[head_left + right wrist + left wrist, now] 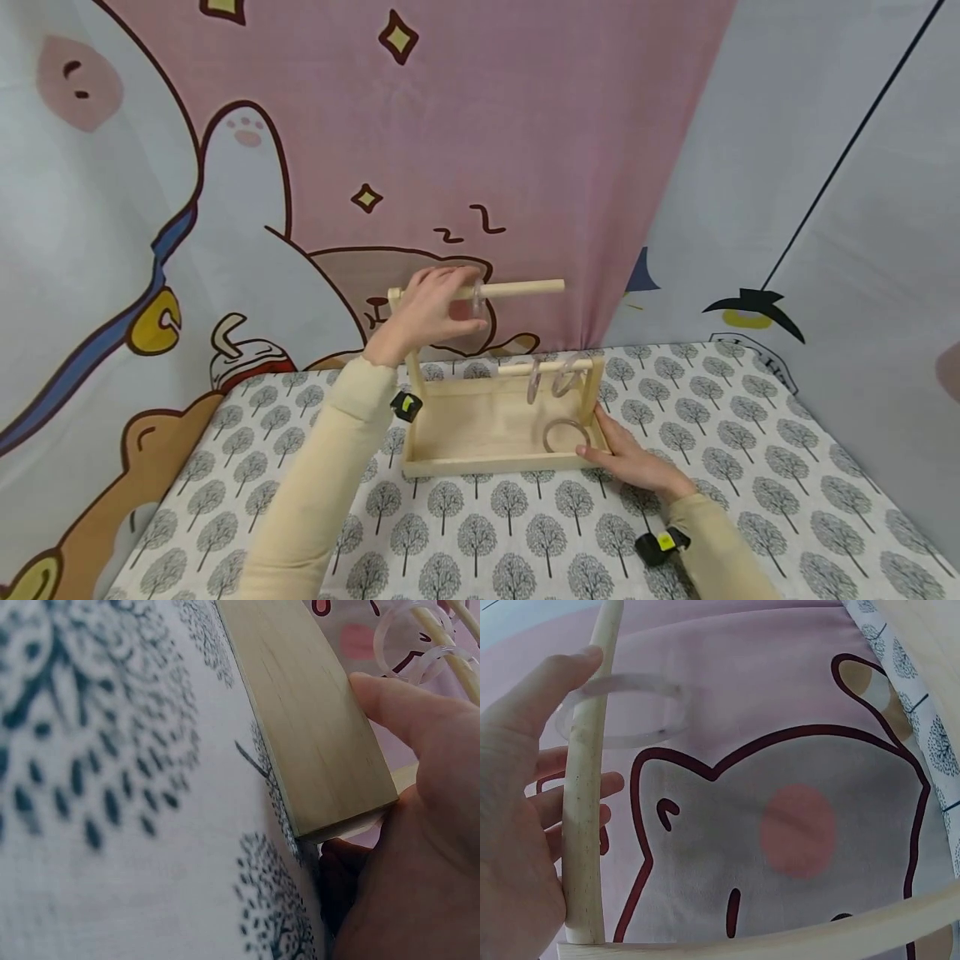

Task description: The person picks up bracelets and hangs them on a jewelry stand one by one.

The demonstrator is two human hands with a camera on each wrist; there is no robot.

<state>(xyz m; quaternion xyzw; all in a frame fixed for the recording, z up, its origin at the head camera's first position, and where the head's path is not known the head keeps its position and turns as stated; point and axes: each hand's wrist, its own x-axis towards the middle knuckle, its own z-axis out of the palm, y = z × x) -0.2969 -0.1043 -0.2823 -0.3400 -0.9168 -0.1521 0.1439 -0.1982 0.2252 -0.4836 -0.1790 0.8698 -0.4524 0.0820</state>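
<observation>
A pale wooden stand (480, 421) has a shallow tray base and two uprights, each bearing a sideways rod. My left hand (435, 310) is at the taller upright's upper rod (528, 288), thumb apart from the fingers, which pass behind the rod in the left wrist view. A translucent ring (641, 740) encircles that rod beside the thumb. My right hand (637, 462) grips the tray's front right corner, thumb on the rim (330, 735). Two more rings, one of them the left ring (533, 385), hang on the lower rod (513, 368). Another ring (547, 437) lies inside the tray's right end.
The stand sits on a tree-print cloth (480, 533) covering the table. Close behind it hangs a pink and white cartoon curtain (570, 150). The lower rod's free end points left, the upper rod's points right.
</observation>
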